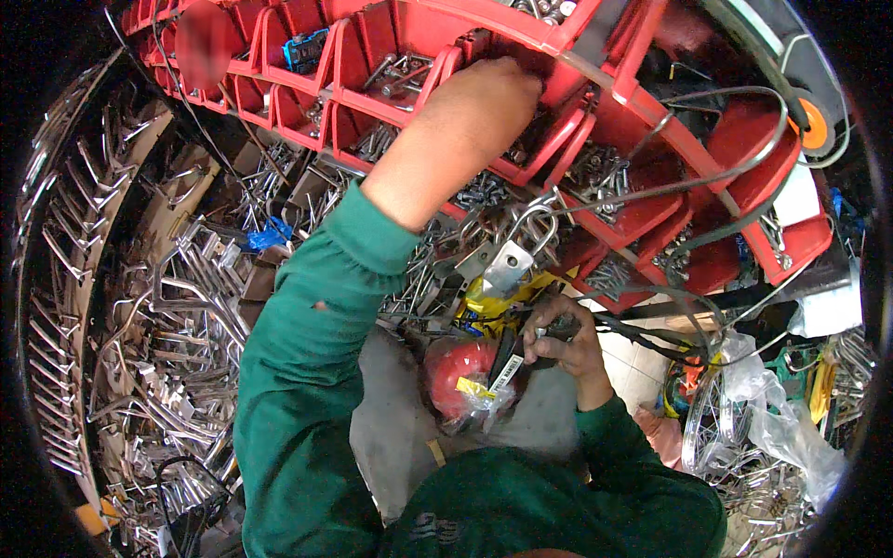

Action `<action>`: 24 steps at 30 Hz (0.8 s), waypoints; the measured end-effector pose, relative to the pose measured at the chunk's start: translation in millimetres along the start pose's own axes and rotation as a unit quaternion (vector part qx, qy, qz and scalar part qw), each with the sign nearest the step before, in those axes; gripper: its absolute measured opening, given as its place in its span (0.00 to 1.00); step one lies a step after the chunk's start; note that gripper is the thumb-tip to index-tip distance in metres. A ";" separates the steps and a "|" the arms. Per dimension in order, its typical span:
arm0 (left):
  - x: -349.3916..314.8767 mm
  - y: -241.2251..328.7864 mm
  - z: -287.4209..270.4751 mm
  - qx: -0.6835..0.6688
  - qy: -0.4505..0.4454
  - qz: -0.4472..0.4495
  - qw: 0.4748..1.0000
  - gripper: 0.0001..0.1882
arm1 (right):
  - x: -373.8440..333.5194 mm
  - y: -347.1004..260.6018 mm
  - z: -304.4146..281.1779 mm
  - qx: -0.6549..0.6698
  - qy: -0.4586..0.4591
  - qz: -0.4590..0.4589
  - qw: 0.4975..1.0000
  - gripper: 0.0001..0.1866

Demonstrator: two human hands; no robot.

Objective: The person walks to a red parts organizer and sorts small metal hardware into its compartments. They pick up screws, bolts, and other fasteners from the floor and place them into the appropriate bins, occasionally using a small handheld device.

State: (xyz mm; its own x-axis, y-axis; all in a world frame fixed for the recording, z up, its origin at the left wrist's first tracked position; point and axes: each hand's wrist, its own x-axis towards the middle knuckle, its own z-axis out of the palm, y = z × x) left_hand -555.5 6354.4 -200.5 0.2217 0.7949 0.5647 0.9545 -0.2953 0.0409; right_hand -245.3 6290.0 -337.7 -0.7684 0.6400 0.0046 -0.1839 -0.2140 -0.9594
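My left hand [493, 88] reaches up into one of the red plastic bins [446, 60]. Its fingers are down inside the bin, hidden from sight. In front of my body my right hand [566, 342] has its fingers closed around a small dark and metallic piece that I cannot make out. Beside those fingers is a black strip with a white label [508, 371]. Just below lies a red rounded thing in clear plastic [462, 377]. A shiny metal plate with a U-shaped loop [517, 256] hangs above the right hand, near yellow packaging [498, 302].
Other red bins hold bolts [402, 74] and screws [600, 177]; one has a blue item [305, 50]. Bent metal rods and brackets [195, 344] crowd the left side. Dark cables [642, 333] cross on the right, near a wire rim [712, 423] and clear plastic bags [777, 409].
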 end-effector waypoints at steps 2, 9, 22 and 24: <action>-9.5 -0.2 -6.4 -0.013 0.021 0.016 1.000 0.13 | 2.1 0.0 -1.2 0.011 -0.010 0.001 1.000 0.20; -18.5 10.7 -7.7 -0.226 0.157 -0.078 0.958 0.21 | 8.1 2.2 -6.5 0.025 -0.026 0.012 0.999 0.19; -38.5 20.0 -22.9 -0.176 0.072 -0.077 0.979 0.17 | 10.7 -4.0 -3.9 0.045 -0.045 0.020 0.998 0.18; -51.4 23.2 -38.3 -0.202 0.043 -0.090 0.974 0.15 | 12.3 -4.9 -4.4 0.036 -0.055 0.003 0.998 0.18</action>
State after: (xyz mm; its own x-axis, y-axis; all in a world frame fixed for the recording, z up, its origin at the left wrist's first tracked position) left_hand -552.4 6286.4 -196.9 0.0237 0.8107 0.5850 0.8163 -0.3536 0.4568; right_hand -251.3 6302.1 -334.2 -0.8315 0.5545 0.0341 -0.2203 -0.2728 -0.9365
